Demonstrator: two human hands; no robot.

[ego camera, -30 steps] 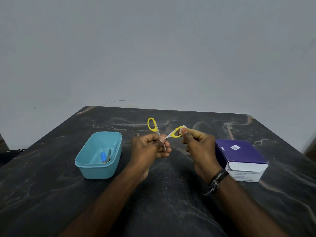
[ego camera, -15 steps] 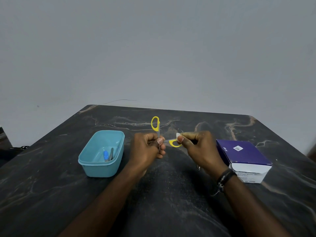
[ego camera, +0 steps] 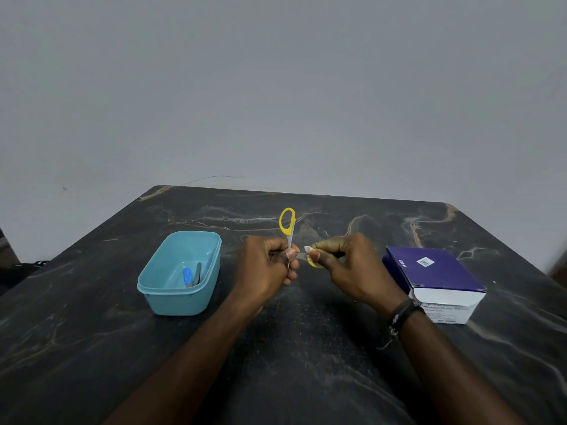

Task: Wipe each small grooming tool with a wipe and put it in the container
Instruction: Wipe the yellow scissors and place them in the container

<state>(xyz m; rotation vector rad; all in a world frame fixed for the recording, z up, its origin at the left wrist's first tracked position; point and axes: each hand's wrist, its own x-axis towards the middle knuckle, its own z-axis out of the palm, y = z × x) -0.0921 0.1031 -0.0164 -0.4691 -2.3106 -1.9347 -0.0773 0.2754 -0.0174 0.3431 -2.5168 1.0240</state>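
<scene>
Small scissors (ego camera: 287, 223), yellow handle loops, metal blades: held above the middle of the counter (ego camera: 92, 348), spread open, one loop standing upright above the left hand (ego camera: 267, 271), the second loop lower and largely hidden behind the right hand's fingers. Left hand: fingers curled round the scissors near the pivot, thumb against the metal shank, blade tips not visible. Right hand (ego camera: 349, 271): thumb and forefinger pinch a small white wipe (ego camera: 307, 249) against the lower arm of the scissors, close by the yellow loop; remaining fingers curled; dark bracelet (ego camera: 402, 314) at the wrist. The two hands sit just beside one another, fingertips nearly meeting at the scissors. Container (ego camera: 179, 297): light blue plastic tub, rectangular with rounded corners, uncovered, standing on the counter to the left of the left hand, apart from it. Contents: a tool with a blue handle (ego camera: 187, 276) and a slim grey metal tool (ego camera: 198, 273), lying side by side against the near right wall; exact kinds cannot be told. Box (ego camera: 435, 271): purple top, white front with small print too small to read, white label on the lid, standing on the counter to the right of the right hand. Counter: dark stone with pale veining. Background: plain grey wall (ego camera: 276, 87)
</scene>
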